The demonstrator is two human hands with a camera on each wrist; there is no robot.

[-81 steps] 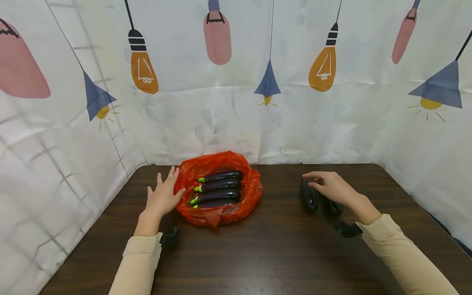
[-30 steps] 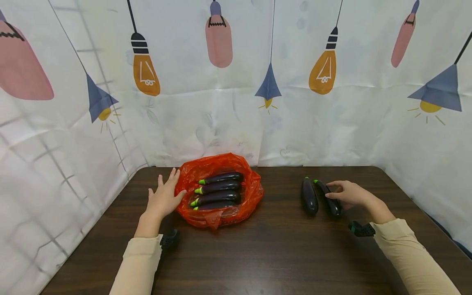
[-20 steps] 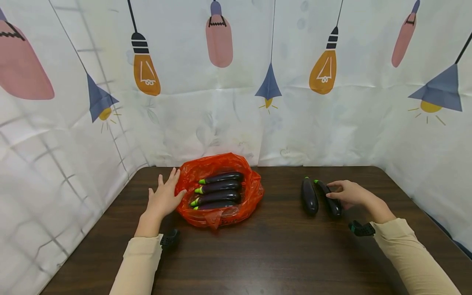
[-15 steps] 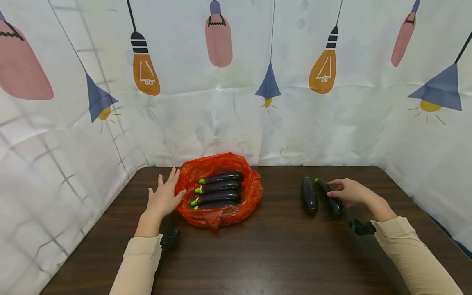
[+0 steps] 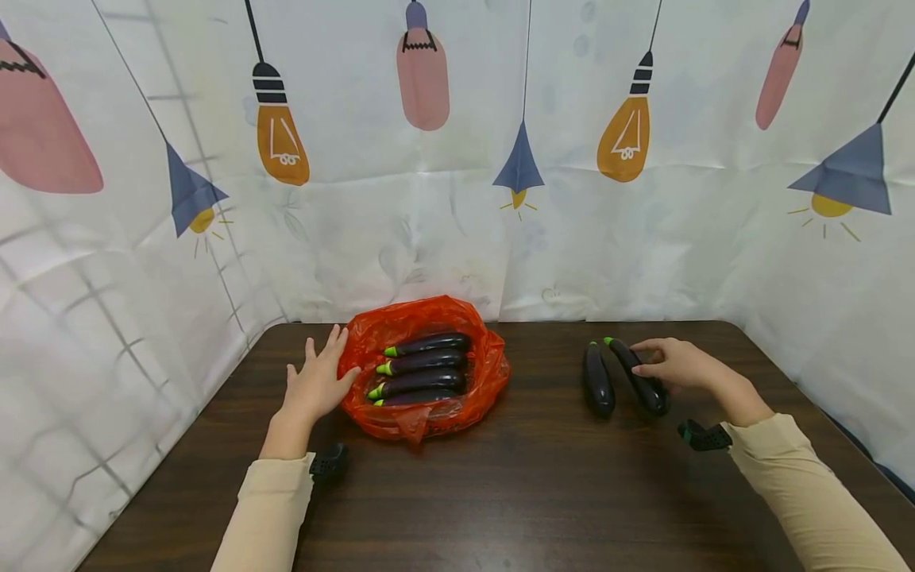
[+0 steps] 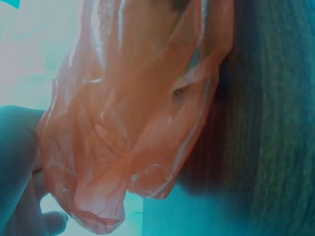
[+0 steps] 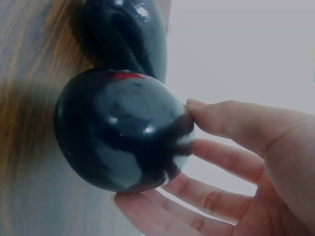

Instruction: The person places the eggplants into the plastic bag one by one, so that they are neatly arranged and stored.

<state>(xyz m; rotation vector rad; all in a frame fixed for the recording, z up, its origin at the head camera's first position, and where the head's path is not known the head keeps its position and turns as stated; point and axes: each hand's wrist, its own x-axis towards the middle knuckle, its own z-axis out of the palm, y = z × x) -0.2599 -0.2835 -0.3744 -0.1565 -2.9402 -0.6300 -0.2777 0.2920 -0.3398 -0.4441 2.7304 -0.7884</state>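
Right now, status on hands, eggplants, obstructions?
Left hand at red bag, four eggplants inside. Right hand holds loose eggplant; second one beside it. No obstruction seen.

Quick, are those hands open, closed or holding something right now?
Left hand: open, spread at the edge of the red bag.
Right hand: holding the rightmost eggplant between thumb and fingers.

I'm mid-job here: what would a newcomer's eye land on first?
The bright red plastic bag, left of centre on the table, with four eggplants showing inside. Next, further right, the right hand gripping one eggplant beside a second eggplant. Behind, colourful lamps printed on the white backdrop.
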